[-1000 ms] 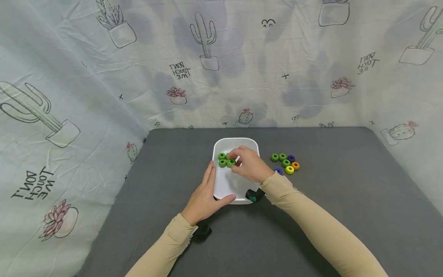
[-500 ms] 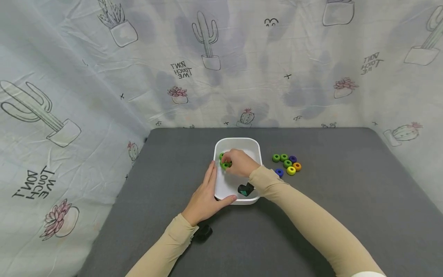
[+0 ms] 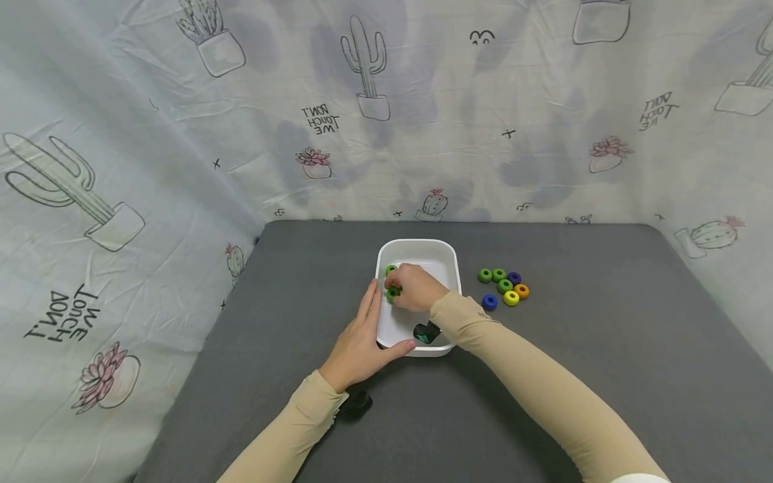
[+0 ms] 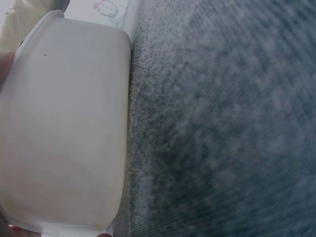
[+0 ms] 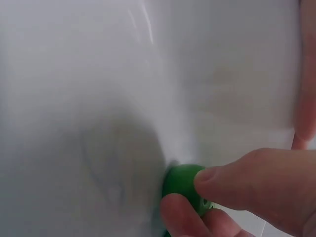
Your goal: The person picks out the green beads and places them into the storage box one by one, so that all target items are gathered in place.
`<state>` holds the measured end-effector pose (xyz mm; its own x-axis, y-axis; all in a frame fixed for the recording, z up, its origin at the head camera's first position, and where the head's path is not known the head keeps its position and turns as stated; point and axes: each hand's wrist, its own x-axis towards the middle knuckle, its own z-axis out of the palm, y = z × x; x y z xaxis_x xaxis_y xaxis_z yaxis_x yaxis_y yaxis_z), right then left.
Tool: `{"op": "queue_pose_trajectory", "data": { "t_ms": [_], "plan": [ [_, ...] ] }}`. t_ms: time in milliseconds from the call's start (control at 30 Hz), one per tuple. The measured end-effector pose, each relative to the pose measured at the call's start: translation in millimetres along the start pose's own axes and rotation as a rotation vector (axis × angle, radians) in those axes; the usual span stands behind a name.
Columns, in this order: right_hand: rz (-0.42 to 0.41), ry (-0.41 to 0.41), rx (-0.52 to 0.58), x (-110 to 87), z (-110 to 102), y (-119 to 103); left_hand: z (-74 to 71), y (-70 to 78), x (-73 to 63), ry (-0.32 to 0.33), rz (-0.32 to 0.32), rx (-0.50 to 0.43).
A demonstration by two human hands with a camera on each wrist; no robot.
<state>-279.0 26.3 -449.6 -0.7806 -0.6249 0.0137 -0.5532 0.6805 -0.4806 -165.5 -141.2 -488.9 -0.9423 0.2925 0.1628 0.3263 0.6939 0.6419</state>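
Seven beads [image 3: 504, 286] are left; inside the tray [image 3: 398, 325], a green bead [image 5: 180, 181] is pinched by the right hand [image 3: 417, 288], left hand [image 3: 357, 345] straight-fingered.

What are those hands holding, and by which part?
The right hand pinches a green bead by its rounded side, between thumb and fingers. The left hand just rests against the white tray.

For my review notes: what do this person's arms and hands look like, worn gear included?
Both sleeves are beige, long and close-fitting. The left hand and right hand are bare. Each side has a black wrist device; the right device shows a green patch.
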Motion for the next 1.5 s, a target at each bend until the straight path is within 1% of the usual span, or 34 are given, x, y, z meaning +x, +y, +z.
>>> {"op": "queue_pose_trajectory", "data": {
  "t_ms": [367, 600, 867, 1000, 1100, 1267, 1500],
  "plan": [
    [-0.002, 0.034, -0.009, -1.2, 0, 2, 1.0, 1.1, 1.6, 0.006, -0.001, 0.007],
    [0.041, 0.038, 0.052, -6.1, -8, 3, 0.8, 0.8, 0.8, 0.003, -0.002, 0.008],
    [0.045, 0.104, 0.130, -20.6, -24, 4, 0.7, 0.5, 0.6, -0.016, -0.024, 0.011],
    [0.066, 0.111, 0.182, -29.8, -32, 4, 0.6, 0.7, 0.7, -0.021, -0.034, 0.019],
    [0.071, 0.124, 0.200, -37.4, -37, 3, 0.6, 0.8, 0.6, -0.019, -0.039, 0.020],
    [0.069, 0.191, 0.210, -51.3, -45, 1, 0.7, 1.3, 0.4, -0.007, -0.039, 0.018],
    [0.101, 0.294, 0.221, -70.4, -49, 6, 0.8, 2.0, -0.3, -0.004, -0.051, 0.006]
  ]
}}
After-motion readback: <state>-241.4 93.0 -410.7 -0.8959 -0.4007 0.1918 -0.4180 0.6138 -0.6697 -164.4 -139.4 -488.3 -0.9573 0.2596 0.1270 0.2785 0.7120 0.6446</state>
